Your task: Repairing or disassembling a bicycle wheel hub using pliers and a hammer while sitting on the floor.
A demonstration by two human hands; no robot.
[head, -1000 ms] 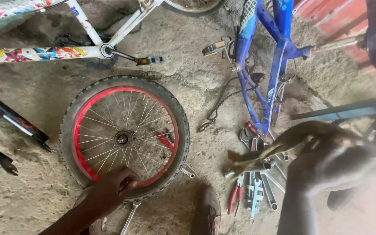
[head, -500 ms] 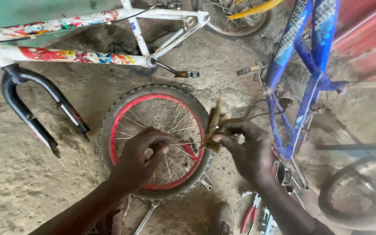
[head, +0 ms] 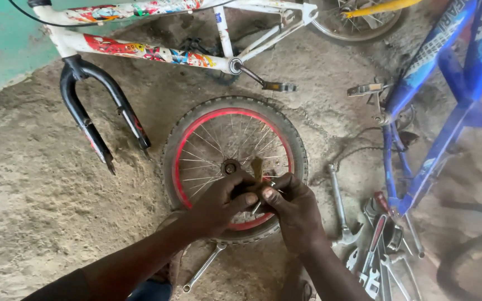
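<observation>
Both hands have dropped lower over the wheel since the earlier frame, now meeting above its lower spokes. Left hand: fingers curled shut on a small brownish tool, which stands upright between the two hands. Right hand: fingers pinched on the same tool from the other side. Bicycle wheel: red rim, black tyre, lying flat on the dirt floor. White bicycle frame with black fork: beyond the wheel. Blue bicycle frame: right. Spanners: heaped at its foot; one loose spanner near the wheel's lower edge.
</observation>
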